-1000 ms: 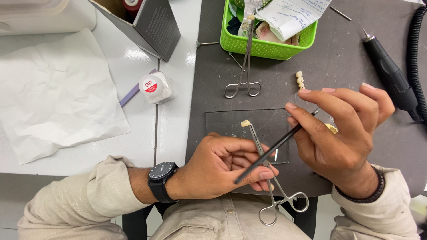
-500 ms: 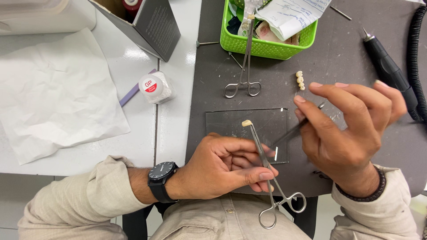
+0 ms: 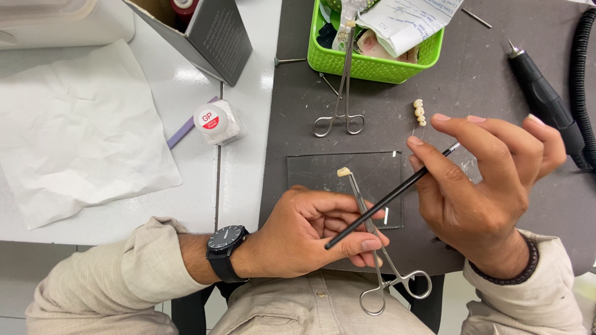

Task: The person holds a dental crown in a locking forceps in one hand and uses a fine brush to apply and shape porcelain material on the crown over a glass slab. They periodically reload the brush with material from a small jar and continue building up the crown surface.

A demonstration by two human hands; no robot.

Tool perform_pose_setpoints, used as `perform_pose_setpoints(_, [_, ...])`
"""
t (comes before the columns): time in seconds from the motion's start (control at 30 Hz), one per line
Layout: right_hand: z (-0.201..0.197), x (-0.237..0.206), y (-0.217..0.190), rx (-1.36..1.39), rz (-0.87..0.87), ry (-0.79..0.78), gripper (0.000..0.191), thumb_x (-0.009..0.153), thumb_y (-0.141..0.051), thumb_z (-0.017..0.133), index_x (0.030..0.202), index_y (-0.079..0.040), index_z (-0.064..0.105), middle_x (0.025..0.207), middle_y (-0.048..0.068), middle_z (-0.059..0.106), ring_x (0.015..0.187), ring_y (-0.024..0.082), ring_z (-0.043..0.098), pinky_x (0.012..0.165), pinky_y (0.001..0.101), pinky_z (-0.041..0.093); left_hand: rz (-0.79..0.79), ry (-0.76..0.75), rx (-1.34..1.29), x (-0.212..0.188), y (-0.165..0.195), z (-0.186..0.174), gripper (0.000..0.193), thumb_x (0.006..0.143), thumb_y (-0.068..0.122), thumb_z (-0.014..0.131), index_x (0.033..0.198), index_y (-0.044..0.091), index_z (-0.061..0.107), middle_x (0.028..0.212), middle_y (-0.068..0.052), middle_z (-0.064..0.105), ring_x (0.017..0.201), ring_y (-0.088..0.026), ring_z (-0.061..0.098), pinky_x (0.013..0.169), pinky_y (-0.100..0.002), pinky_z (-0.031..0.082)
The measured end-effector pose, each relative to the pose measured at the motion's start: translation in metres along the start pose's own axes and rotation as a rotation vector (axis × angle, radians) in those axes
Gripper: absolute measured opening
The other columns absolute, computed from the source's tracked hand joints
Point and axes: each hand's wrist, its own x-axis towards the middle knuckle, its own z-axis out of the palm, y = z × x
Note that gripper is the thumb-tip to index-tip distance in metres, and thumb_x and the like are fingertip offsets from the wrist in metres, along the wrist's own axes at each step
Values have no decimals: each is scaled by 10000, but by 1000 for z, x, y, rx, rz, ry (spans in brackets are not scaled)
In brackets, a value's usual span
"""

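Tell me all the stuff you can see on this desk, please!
Clamp forceps: 1, silver, in the left hand, gripping a small tooth.
Second forceps: 1, silver, lying below the basket.
Brush: 1, thin, black handle, in the right hand.
Row of teeth: 1, cream, on the dark mat.
Glass slab: 1, clear, on the mat.
Basket: 1, green, top middle, with papers.
Small jar: 1, white with red label, on the white table.
Paper sheet: 1, white, left.
Box: 1, grey, top.
Handpiece: 1, black, right.
Left hand: wears a black watch.
Right hand: wears a dark bead bracelet.
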Motion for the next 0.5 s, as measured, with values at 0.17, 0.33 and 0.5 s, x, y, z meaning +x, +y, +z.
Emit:
perform_pose_setpoints(0.17, [0, -1, 0, 5, 22, -11, 153, 872, -87, 816, 1019, -80, 858, 1199, 83, 726, 1125, 313, 602, 1080, 552, 309, -5, -12, -4, -1, -1, -1, 341, 1003, 73, 683, 1291, -102, 626, 1083, -186, 771, 906, -148, 766, 808, -252, 657])
perform_pose_setpoints(0.33, [2, 0, 0, -34, -4, -3, 133, 870, -68, 820, 998, -76, 854, 1184, 77, 731, 1113, 303, 604, 1071, 543, 306, -37, 1, -13, -3, 1, -1, 314, 1001, 65, 696, 1254, -112, 641, 1074, -201, 776, 896, -152, 764, 792, -252, 650])
perform_pose_setpoints(0.5, [2, 1, 0, -50, -26, -3, 134, 859, -82, 826, 990, -87, 851, 1170, 87, 726, 1096, 314, 589, 1043, 557, 288, -18, -10, -19, -1, 1, -2, 350, 996, 78, 700, 1288, -102, 632, 1086, -192, 770, 899, -151, 767, 805, -252, 656])
